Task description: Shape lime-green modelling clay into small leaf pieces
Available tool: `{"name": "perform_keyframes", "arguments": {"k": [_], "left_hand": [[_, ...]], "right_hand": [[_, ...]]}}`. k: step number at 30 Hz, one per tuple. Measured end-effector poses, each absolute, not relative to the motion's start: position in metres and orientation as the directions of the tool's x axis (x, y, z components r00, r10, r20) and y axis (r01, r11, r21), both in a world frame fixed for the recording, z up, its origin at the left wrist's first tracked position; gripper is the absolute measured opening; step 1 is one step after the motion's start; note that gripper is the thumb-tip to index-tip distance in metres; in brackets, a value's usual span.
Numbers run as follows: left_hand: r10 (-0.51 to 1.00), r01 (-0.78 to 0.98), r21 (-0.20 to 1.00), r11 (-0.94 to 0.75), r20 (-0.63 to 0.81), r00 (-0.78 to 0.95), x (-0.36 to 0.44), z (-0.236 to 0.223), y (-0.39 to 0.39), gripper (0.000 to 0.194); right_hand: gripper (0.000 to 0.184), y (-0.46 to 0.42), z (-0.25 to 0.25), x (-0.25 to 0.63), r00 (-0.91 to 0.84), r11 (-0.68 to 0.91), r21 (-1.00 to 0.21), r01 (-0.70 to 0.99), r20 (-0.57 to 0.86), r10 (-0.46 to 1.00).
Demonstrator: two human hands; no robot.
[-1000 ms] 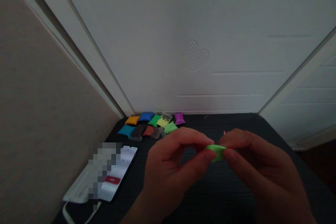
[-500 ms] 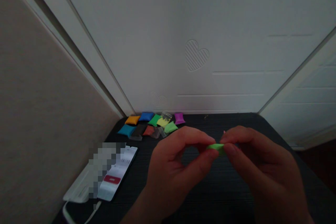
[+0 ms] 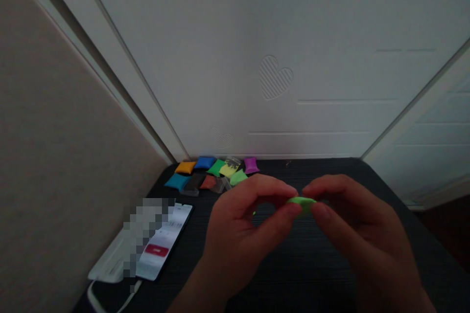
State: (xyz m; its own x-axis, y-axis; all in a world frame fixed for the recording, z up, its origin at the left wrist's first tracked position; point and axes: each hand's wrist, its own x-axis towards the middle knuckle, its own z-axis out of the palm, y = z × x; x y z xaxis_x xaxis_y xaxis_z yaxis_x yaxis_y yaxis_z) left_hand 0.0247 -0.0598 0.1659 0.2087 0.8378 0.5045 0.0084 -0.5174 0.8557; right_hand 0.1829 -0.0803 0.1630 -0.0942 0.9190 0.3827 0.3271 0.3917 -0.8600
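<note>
A small, flattened piece of light green modelling clay (image 3: pixel 303 201) is held up over the dark table, between both hands. My left hand (image 3: pixel 244 227) pinches its left end with thumb and forefinger. At its right end, the thumb and forefinger of my right hand (image 3: pixel 367 230) close on it. Through the gap in my left hand's fingers a tiny green speck (image 3: pixel 254 213) shows. Just beyond the left hand lies a light green packet (image 3: pixel 238 177), partly covered by that hand.
Several small coloured packets, among them an orange one (image 3: pixel 185 167), a blue one (image 3: pixel 204 162) and a purple one (image 3: pixel 251 165), lie at the back of the black table (image 3: pixel 316 274). A phone (image 3: pixel 165 242) and a white cable (image 3: pixel 96 298) are at left. A white panel (image 3: pixel 220 58) stands behind.
The fingertips have spread slightly apart, so more of the green clay shows, looking wider. The right hand has shifted a little left. A green speck now shows behind the left hand.
</note>
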Motion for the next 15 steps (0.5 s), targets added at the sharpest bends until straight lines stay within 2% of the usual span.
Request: {"name": "perform_keyframes", "arguments": {"k": [7, 12, 15], "left_hand": [[0.873, 0.071, 0.889, -0.452, 0.424, 0.242, 0.0248, 0.1692, -0.0577, 0.014], [0.869, 0.076, 0.883, -0.463, 0.436, 0.235, 0.0246, 0.1687, -0.0569, 0.016], [0.863, 0.071, 0.878, -0.473, 0.447, 0.235, 0.0240, 0.1675, -0.0573, 0.017]], "right_hand": [[0.006, -0.0761, 0.1543, 0.1778, -0.078, 0.382, -0.876, 0.296, 0.376, 0.923], [0.007, -0.0753, 0.1551, 0.1792, -0.097, 0.351, -0.881, 0.318, 0.338, 0.936], [0.007, -0.0771, 0.1555, 0.1755, -0.051, 0.336, -0.893, 0.300, 0.336, 0.940]]}}
